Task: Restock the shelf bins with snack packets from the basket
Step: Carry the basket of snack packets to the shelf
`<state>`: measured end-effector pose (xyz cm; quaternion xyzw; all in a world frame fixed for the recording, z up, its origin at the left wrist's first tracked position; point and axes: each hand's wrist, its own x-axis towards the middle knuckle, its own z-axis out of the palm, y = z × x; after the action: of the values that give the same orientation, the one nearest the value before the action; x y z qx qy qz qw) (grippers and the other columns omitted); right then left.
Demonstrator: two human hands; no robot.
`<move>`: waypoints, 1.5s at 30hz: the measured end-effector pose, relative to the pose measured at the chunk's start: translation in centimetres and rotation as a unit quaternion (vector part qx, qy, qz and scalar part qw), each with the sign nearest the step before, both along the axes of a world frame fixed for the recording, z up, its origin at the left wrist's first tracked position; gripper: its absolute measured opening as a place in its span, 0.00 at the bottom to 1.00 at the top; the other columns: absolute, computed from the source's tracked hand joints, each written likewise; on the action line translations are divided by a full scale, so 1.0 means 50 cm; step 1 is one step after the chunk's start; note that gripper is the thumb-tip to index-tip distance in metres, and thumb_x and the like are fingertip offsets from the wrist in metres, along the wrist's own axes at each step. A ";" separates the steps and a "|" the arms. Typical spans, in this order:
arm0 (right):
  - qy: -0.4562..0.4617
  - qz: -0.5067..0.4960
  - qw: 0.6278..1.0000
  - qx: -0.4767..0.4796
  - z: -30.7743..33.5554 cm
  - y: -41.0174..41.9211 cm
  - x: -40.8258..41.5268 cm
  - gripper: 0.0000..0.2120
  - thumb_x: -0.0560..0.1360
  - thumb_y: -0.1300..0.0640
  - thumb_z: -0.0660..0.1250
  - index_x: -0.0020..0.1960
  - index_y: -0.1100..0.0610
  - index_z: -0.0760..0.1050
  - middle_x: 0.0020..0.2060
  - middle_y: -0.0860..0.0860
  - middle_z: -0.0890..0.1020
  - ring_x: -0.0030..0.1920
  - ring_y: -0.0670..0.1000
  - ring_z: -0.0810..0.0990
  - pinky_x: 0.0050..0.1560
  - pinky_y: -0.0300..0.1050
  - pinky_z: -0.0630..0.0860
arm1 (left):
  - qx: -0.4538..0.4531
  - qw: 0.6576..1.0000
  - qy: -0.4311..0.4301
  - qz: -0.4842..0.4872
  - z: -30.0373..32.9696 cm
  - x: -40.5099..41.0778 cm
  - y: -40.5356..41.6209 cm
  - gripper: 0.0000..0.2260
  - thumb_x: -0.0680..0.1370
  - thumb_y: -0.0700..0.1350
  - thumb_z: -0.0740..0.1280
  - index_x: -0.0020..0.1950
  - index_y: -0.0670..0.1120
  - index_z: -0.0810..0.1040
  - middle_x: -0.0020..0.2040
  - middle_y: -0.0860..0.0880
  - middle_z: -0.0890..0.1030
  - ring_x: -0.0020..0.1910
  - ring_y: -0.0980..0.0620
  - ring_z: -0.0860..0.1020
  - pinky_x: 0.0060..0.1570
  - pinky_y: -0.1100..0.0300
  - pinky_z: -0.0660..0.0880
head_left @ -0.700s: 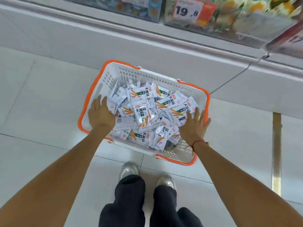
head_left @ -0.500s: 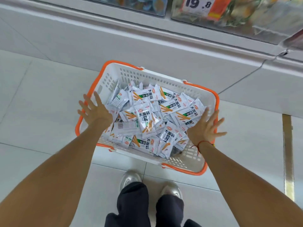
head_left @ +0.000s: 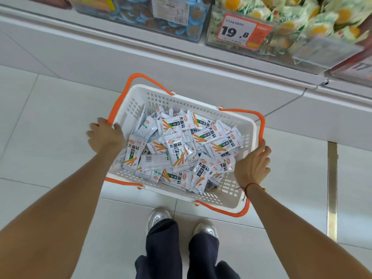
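Observation:
A white plastic basket (head_left: 181, 99) with orange handles sits in front of me, heaped with several white snack packets (head_left: 177, 150) printed with orange sticks and dark lettering. My left hand (head_left: 105, 137) is curled over the basket's left rim, beside the orange handle. My right hand (head_left: 252, 166) clasps the right rim, fingers wrapped over the edge. Above, on the shelf, a clear bin (head_left: 161, 15) holds blue packets and a second bin (head_left: 291, 23) holds green-and-yellow packets.
A price tag reading 19.8 (head_left: 241, 31) hangs on the second bin. The white shelf base (head_left: 100, 53) runs across behind the basket. My shoes (head_left: 159, 218) stand on the pale tile floor just below it. A brass strip (head_left: 332, 188) crosses the floor at right.
Both hands moved out of the packet pile to the basket's side rims and closed on them. The basket now appears larger and nearer, and more of the shelf bins shows above.

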<state>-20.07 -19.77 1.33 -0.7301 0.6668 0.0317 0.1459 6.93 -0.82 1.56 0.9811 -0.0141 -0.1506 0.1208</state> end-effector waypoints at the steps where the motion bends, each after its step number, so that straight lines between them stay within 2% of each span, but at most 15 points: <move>1: -0.028 -0.005 1.000 0.007 0.022 0.005 0.005 0.35 0.72 0.65 0.64 0.75 0.59 0.52 0.66 0.59 0.67 0.56 0.63 0.74 0.51 0.57 0.71 | -0.024 1.000 0.001 0.000 0.024 -0.020 -0.011 0.17 0.81 0.47 0.57 0.63 0.36 0.69 0.61 0.35 0.71 0.60 0.34 0.71 0.57 0.44 0.68; 4: -0.080 -0.047 0.993 0.067 0.099 0.014 0.030 0.25 0.75 0.66 0.57 0.71 0.58 0.59 0.62 0.59 0.75 0.53 0.63 0.78 0.50 0.54 0.73 | -0.116 0.992 0.046 -0.007 0.085 -0.092 -0.046 0.14 0.82 0.48 0.53 0.59 0.39 0.70 0.54 0.39 0.79 0.54 0.36 0.77 0.52 0.48 0.71; 7: -0.179 -0.060 0.957 0.221 0.149 0.020 0.071 0.15 0.80 0.63 0.54 0.66 0.62 0.67 0.53 0.59 0.81 0.40 0.55 0.82 0.36 0.42 0.76 | -0.249 0.929 0.268 -0.054 0.116 -0.156 -0.073 0.09 0.82 0.45 0.56 0.57 0.43 0.73 0.53 0.44 0.81 0.47 0.45 0.80 0.52 0.48 0.75; 9: -0.249 -0.069 0.902 0.346 0.172 0.027 0.103 0.15 0.81 0.61 0.56 0.66 0.64 0.68 0.54 0.61 0.81 0.32 0.47 0.79 0.28 0.33 0.72 | -0.242 0.873 0.412 -0.093 0.126 -0.189 -0.092 0.11 0.82 0.44 0.59 0.62 0.43 0.72 0.56 0.43 0.80 0.47 0.47 0.78 0.51 0.49 0.75; 13: -0.228 -0.006 0.878 0.420 0.198 0.042 0.167 0.18 0.81 0.59 0.57 0.70 0.62 0.68 0.45 0.55 0.78 0.33 0.41 0.71 0.27 0.27 0.66 | -0.235 0.849 0.472 -0.028 0.128 -0.203 -0.123 0.14 0.76 0.37 0.65 0.61 0.43 0.76 0.46 0.44 0.80 0.42 0.49 0.75 0.43 0.58 0.71; 14: -0.232 -0.005 0.871 0.432 0.198 0.044 0.179 0.18 0.81 0.58 0.57 0.69 0.62 0.68 0.42 0.53 0.77 0.33 0.41 0.74 0.29 0.28 0.68 | -0.231 0.842 0.487 -0.018 0.122 -0.200 -0.127 0.14 0.73 0.37 0.68 0.58 0.44 0.77 0.42 0.46 0.79 0.41 0.49 0.75 0.41 0.59 0.70; 16: -0.242 -0.012 0.849 0.469 0.187 0.042 0.197 0.17 0.81 0.60 0.57 0.69 0.62 0.69 0.53 0.59 0.80 0.53 0.47 0.81 0.50 0.39 0.75 | -0.191 0.835 0.512 -0.067 0.112 -0.195 -0.132 0.14 0.65 0.39 0.74 0.49 0.46 0.79 0.40 0.49 0.79 0.44 0.49 0.77 0.47 0.56 0.74; 18: -0.238 0.010 0.838 0.492 0.176 0.036 0.204 0.16 0.81 0.60 0.57 0.68 0.64 0.70 0.65 0.61 0.74 0.67 0.58 0.72 0.64 0.48 0.68 | -0.154 0.834 0.514 -0.128 0.108 -0.198 -0.132 0.14 0.65 0.42 0.77 0.47 0.47 0.78 0.43 0.53 0.80 0.45 0.52 0.78 0.50 0.58 0.75; 20: -0.189 0.108 0.866 0.449 0.162 0.027 0.203 0.16 0.80 0.56 0.60 0.65 0.62 0.72 0.63 0.59 0.75 0.65 0.59 0.72 0.63 0.52 0.69 | -0.178 0.838 0.501 -0.117 0.097 -0.199 -0.129 0.08 0.71 0.46 0.74 0.47 0.46 0.80 0.41 0.53 0.81 0.43 0.54 0.79 0.49 0.60 0.76; 23: -0.115 0.323 0.931 0.124 0.159 0.007 0.192 0.18 0.72 0.56 0.69 0.60 0.59 0.72 0.57 0.53 0.75 0.58 0.54 0.74 0.56 0.50 0.74 | -0.207 0.829 0.510 -0.096 0.089 -0.202 -0.127 0.07 0.76 0.47 0.69 0.40 0.46 0.78 0.36 0.50 0.80 0.38 0.53 0.78 0.49 0.56 0.76; 25: -0.101 0.508 0.855 -0.011 0.158 -0.005 0.203 0.25 0.65 0.65 0.71 0.61 0.61 0.72 0.59 0.58 0.75 0.61 0.59 0.73 0.65 0.58 0.70 | -0.194 0.828 0.512 -0.117 0.088 -0.207 -0.130 0.09 0.75 0.47 0.69 0.37 0.47 0.74 0.33 0.51 0.77 0.34 0.54 0.75 0.42 0.60 0.73; 28: 0.198 0.760 0.619 -0.006 0.159 -0.014 0.236 0.30 0.72 0.57 0.68 0.72 0.56 0.63 0.72 0.56 0.65 0.75 0.59 0.57 0.75 0.59 0.43 | -0.165 0.836 0.505 -0.136 0.096 -0.218 -0.130 0.16 0.70 0.45 0.74 0.35 0.47 0.66 0.32 0.51 0.72 0.34 0.54 0.72 0.40 0.62 0.70; 35: 0.272 0.764 0.582 0.052 0.206 0.061 0.264 0.07 0.79 0.57 0.61 0.55 0.54 0.76 0.52 0.49 0.80 0.59 0.51 0.74 0.57 0.45 0.69 | -0.133 0.846 0.507 -0.093 0.155 -0.266 -0.079 0.15 0.65 0.37 0.74 0.32 0.47 0.67 0.31 0.50 0.71 0.33 0.54 0.70 0.35 0.63 0.67; 38: 0.277 0.779 0.559 0.065 0.249 0.086 0.231 0.09 0.79 0.61 0.60 0.55 0.56 0.77 0.49 0.50 0.81 0.53 0.52 0.78 0.47 0.44 0.69 | -0.137 0.857 0.492 -0.062 0.185 -0.306 -0.042 0.15 0.65 0.37 0.74 0.31 0.47 0.67 0.29 0.51 0.70 0.30 0.55 0.68 0.32 0.64 0.65; 45: 0.270 0.747 0.592 0.139 0.406 0.118 0.193 0.05 0.75 0.61 0.61 0.41 0.54 0.70 0.32 0.48 0.70 0.43 0.55 0.79 0.40 0.45 0.68 | -0.107 0.883 0.454 -0.055 0.352 -0.321 0.001 0.15 0.63 0.44 0.74 0.28 0.49 0.68 0.27 0.52 0.70 0.30 0.54 0.70 0.32 0.63 0.64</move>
<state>-10.44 -13.86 21.60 -0.9013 -0.1156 0.4172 -0.0156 -9.10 -0.77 19.17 0.7842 -0.0278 -0.5831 0.2102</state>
